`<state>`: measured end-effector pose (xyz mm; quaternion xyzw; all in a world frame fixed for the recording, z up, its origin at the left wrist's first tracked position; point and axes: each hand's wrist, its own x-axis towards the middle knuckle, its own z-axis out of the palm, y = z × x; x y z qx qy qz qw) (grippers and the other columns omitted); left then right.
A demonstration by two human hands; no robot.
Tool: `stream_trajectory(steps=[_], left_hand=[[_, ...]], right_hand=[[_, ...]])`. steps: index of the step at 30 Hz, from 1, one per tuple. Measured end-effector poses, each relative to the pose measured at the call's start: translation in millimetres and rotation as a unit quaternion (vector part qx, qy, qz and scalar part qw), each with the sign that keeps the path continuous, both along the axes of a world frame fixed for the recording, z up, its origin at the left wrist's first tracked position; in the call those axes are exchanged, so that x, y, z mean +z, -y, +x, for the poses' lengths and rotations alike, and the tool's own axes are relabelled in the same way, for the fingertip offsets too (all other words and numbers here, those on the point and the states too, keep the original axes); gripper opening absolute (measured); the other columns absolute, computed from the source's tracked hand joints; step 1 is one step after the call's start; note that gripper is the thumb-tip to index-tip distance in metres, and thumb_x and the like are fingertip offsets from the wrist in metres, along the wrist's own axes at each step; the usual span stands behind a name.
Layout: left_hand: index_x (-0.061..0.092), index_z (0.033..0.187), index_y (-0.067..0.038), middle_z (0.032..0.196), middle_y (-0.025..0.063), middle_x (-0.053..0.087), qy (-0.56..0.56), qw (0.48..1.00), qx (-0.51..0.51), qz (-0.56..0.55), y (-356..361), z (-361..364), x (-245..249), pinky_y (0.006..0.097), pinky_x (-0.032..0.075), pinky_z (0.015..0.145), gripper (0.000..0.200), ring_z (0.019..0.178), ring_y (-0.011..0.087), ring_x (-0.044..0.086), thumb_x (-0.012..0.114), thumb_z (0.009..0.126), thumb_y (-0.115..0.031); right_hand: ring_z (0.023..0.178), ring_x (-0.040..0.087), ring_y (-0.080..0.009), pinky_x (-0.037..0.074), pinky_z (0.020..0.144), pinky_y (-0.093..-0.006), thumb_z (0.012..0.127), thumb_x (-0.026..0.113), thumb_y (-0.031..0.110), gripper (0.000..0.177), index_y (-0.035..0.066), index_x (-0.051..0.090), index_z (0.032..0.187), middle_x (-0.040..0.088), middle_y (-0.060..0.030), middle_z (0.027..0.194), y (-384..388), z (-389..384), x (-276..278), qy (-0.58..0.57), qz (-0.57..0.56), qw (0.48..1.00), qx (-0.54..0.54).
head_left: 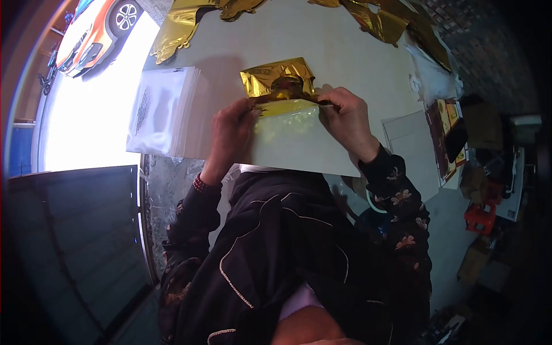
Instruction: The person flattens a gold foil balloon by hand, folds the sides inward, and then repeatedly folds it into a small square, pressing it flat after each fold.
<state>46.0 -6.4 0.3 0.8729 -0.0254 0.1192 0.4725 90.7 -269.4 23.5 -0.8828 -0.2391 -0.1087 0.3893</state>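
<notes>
- Head view: 2 bare hands work at the near edge of a pale counter [351, 57], just ahead of the person's dark jacket.
- Left hand [233, 129]: fingers closed in a pinch on the left corner of the mouth of a clear plastic sleeve [287, 123].
- Right hand [345, 118]: fingers closed likewise on the sleeve's right corner. Whether either grip also takes in the foil cannot be told.
- Folded gold foil piece [279, 77]: lies flat on the counter between the 2 hands, with its near edge at the sleeve mouth. A yellow tint shows through the sleeve, so the lower part appears to be inside; the larger, crumpled part is outside and beyond the hands.
- Judgement on progress: insertion of this piece has begun but is well short of complete. The bulk of the foil is not yet in, and the mouth is open.
- Stack of clear sleeves [164, 109]: sits on the counter to the left of the hands, near but not touching them. It looks thick, which suggests many sleeves are unused.
- Loose gold foil [181, 26] and more of it [385, 20]: lie at the far edge of the counter, well apart from the hands, with no sleeve on them.
- No filled sleeve can be made out anywhere on the counter.
</notes>
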Motion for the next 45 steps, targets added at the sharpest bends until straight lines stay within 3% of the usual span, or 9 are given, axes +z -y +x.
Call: stream_trajectory(steps=[8, 11, 14, 17, 24, 32, 35, 38, 45], left_hand=[[0.069, 0.097, -0.002, 0.082, 0.0181, 0.07, -0.007, 1.0, -0.008, -0.008, -1.5, -6.8, -0.9, 0.038, 0.053, 0.07, 0.014, 0.076, 0.0315, 0.071, 0.071, 0.087, -0.012], [0.069, 0.097, -0.002, 0.081, 0.018, 0.069, -0.006, 1.0, -0.004, 0.006, -2.2, -7.2, 3.2, 0.0376, 0.053, 0.069, 0.014, 0.075, 0.0314, 0.071, 0.071, 0.088, -0.012], [0.069, 0.097, -0.002, 0.08, 0.0181, 0.069, -0.009, 1.0, -0.001, 0.003, -2.8, -6.6, 5.1, 0.0376, 0.052, 0.069, 0.014, 0.075, 0.0314, 0.071, 0.071, 0.088, -0.012], [0.068, 0.096, -0.001, 0.079, 0.0176, 0.069, -0.007, 1.0, -0.001, -0.006, -4.3, -5.5, 2.2, 0.0368, 0.052, 0.068, 0.014, 0.073, 0.0286, 0.07, 0.071, 0.088, -0.012], [0.068, 0.094, 0.0, 0.076, 0.0161, 0.069, -0.052, 0.998, 0.009, -0.026, -0.1, -6.7, 12.2, 0.0352, 0.051, 0.067, 0.015, 0.069, 0.0229, 0.069, 0.071, 0.089, -0.014], [0.063, 0.106, -0.003, 0.082, 0.0115, 0.075, -0.044, 0.995, 0.079, 0.034, 7.9, -6.0, 16.0, 0.0386, 0.054, 0.075, 0.025, 0.08, 0.0273, 0.074, 0.072, 0.087, -0.016], [0.056, 0.117, -0.003, 0.084, 0.0108, 0.075, -0.079, 0.994, 0.076, 0.028, 6.9, -5.6, 19.7, 0.0383, 0.055, 0.077, 0.036, 0.083, 0.0278, 0.074, 0.072, 0.086, -0.014], [0.052, 0.121, -0.004, 0.086, 0.0118, 0.075, -0.086, 0.994, 0.072, 0.014, 6.3, -5.6, 17.2, 0.0392, 0.055, 0.077, 0.04, 0.083, 0.0288, 0.074, 0.07, 0.087, -0.012], [0.049, 0.124, -0.004, 0.084, 0.0108, 0.072, -0.08, 0.994, 0.058, 0.04, 8.6, -4.4, 17.9, 0.0421, 0.054, 0.075, 0.041, 0.08, 0.0292, 0.072, 0.067, 0.087, -0.008]], right_hand=[[0.08, 0.067, -0.0206, 0.053, 0.072, -0.0283, 0.075, 0.067, -0.01, 0.031, 0.001, 0.07, 0.104, 0.067, -0.011, 0.102, 4.0, -1.0, -1.2, -0.013, 0.019, 1.0, 0.018], [0.08, 0.068, -0.022, 0.055, 0.072, -0.0319, 0.079, 0.068, -0.002, 0.032, 0.006, 0.072, 0.109, 0.068, -0.0078, 0.11, 13.4, 4.0, -14.4, -0.03, 0.025, 0.996, 0.086], [0.097, 0.063, -0.0151, 0.052, 0.082, -0.0257, 0.076, 0.067, -0.012, 0.039, -0.001, 0.07, 0.113, 0.063, -0.0094, 0.111, 21.1, 7.1, -16.7, -0.12, 0.074, 0.977, 0.162], [0.085, 0.065, -0.0155, 0.052, 0.074, -0.0259, 0.084, 0.068, -0.002, 0.026, 0.0, 0.071, 0.11, 0.065, -0.0081, 0.107, 19.7, 2.8, -11.2, -0.086, 0.097, 0.977, 0.17], [0.073, 0.059, -0.0187, 0.047, 0.064, -0.0316, 0.088, 0.071, 0.008, 0.01, -0.001, 0.068, 0.093, 0.061, -0.008, 0.084, 3.8, -0.1, -14.4, -0.132, 0.101, 0.981, 0.1], [0.056, 0.059, -0.0294, 0.045, 0.058, -0.0417, 0.088, 0.072, 0.025, 0.028, 0.001, 0.064, 0.074, 0.059, -0.0135, 0.061, -9.8, 8.3, -1.8, -0.171, -0.007, 0.985, -0.018], [0.054, 0.05, -0.0168, 0.043, 0.058, -0.0349, 0.09, 0.072, 0.022, 0.027, -0.002, 0.066, 0.079, 0.055, -0.0101, 0.058, -10.7, 8.5, 5.9, -0.169, -0.06, 0.983, -0.04], [0.059, 0.062, -0.0297, 0.047, 0.059, -0.0418, 0.087, 0.073, 0.03, 0.032, 0.003, 0.066, 0.07, 0.062, -0.0119, 0.061, -12.5, 12.2, 7.4, -0.168, -0.081, 0.981, -0.061], [0.062, 0.065, -0.0295, 0.049, 0.06, -0.0412, 0.087, 0.073, 0.033, 0.03, 0.005, 0.069, 0.076, 0.064, -0.0102, 0.061, -16.1, 18.4, 12.0, -0.171, -0.123, 0.974, -0.079]])
